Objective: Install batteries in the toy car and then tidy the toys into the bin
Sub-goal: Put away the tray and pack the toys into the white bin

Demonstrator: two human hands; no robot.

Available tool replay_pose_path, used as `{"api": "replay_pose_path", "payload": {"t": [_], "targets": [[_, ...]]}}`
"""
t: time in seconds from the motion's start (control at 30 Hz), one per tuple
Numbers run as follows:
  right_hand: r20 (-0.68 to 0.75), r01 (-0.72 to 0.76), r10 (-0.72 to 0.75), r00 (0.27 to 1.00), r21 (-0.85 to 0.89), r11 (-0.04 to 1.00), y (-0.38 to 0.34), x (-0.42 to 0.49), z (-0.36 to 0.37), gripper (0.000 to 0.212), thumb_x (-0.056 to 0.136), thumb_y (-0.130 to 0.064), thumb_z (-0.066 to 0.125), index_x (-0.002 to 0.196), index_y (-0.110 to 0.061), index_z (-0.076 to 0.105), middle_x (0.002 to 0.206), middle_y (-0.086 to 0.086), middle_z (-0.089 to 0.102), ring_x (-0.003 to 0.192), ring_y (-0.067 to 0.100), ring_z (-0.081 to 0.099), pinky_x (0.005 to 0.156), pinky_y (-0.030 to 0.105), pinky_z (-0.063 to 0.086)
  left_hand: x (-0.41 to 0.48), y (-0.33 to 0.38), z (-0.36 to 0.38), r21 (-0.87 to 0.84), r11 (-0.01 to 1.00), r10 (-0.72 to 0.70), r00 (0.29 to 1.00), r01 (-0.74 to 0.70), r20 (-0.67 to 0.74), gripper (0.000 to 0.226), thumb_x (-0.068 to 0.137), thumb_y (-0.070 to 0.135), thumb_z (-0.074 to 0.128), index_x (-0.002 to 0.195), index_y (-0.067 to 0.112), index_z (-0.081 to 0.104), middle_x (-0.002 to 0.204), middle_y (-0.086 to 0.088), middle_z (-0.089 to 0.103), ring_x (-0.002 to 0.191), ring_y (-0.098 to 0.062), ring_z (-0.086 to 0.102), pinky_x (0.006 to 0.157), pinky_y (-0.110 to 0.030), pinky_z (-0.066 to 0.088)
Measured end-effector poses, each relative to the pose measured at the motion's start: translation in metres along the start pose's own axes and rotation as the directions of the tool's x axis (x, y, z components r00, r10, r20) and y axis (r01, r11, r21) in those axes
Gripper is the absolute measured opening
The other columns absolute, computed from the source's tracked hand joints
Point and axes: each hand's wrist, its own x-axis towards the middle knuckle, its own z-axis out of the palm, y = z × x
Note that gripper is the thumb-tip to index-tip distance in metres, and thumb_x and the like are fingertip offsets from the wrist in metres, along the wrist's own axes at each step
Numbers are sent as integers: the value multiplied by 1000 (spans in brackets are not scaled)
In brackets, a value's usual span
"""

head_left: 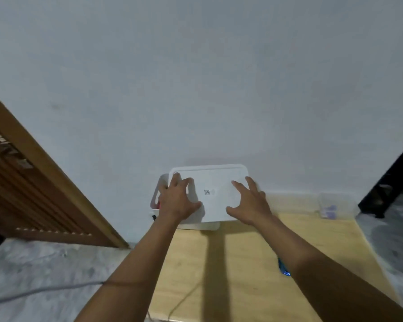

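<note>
bin [154, 198] at the far edge of the table [242, 263], white lid [214, 180] askew on top.
head view: your left hand [177, 201] and right hand [249, 203] press flat on the lid, fingers spread, probably to slide it square; something red [159, 205] shows in the gap.

Thin dark thread [120, 284] rings the bare left forearm [140, 259]; right forearm [312, 259] bare.

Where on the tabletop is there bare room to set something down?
Bare wood on the table runs from the bin back to the near edge, and between the bin and the clear container at far right. Crowded at the wall: left hand and right hand rest on the lid.
</note>
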Motion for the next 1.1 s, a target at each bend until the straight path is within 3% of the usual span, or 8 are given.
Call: {"api": "replay_pose_path", "payload": {"t": [0.07, 0.33, 0.53, 0.67, 0.9, 1.1], "targets": [[16, -8, 8, 1000, 0, 1000, -27, 12, 16, 90, 79, -44, 69, 156, -42, 21, 166, -13, -3, 140, 39, 28, 108, 41, 38, 11, -27, -11, -6, 1000, -25, 999, 25, 21, 78, 75, 56, 78, 143, 40, 44, 156, 9, 25, 131, -40, 33, 93, -43, 46], [79, -99, 104, 991, -58, 993, -84, 53, 69, 89, 81, -47, 68, 156, -40, 21, 167, -10, -2, 140, 39, 29, 106, 40, 42, 60, -102, -8, -26, 1000, -2, 990, 5, 138, 79, 76, 55, 77, 146, 37, 44, 151, 7, 31, 126, -39, 36, 96, -41, 42], [73, -149, 158, 985, -125, 981, -91, 73, 84, 89, 81, -49, 66, 156, -37, 20, 166, -6, 0, 136, 41, 31, 105, 43, 43, 90, -118, 11, -70, 998, 19, 973, -3, 229, 84, 71, 60, 73, 145, 37, 43, 152, 7, 31, 130, -36, 39, 100, -41, 40], [89, -181, 198, 976, -168, 969, -91, 83, 89, 88, 81, -55, 63, 156, -35, 21, 164, -3, 7, 137, 42, 29, 107, 45, 41, 101, -125, 25, -84, 996, 19, 965, 3, 262, 94, 57, 70, 58, 144, 38, 45, 152, 7, 33, 133, -32, 43, 105, -40, 36], [94, -165, 187, 978, -200, 966, -87, 88, 95, 90, 81, -58, 62, 157, -35, 20, 163, -3, 13, 137, 42, 28, 105, 43, 41, 106, -133, 29, -77, 996, 55, 963, -36, 263, 95, 60, 75, 52, 146, 35, 44, 148, 6, 35, 132, -33, 41, 107, -38, 34], [178, -118, 164, 970, -246, 962, -76, 96, 86, 94, 79, -59, 67, 157, -36, 19, 165, -2, 8, 144, 42, 19, 112, 46, 35, 108, -136, 27, -80, 995, 83, 957, -63, 278, 97, 62, 74, 54, 150, 36, 39, 162, 3, 23, 143, -34, 29, 113, -39, 29]]}}
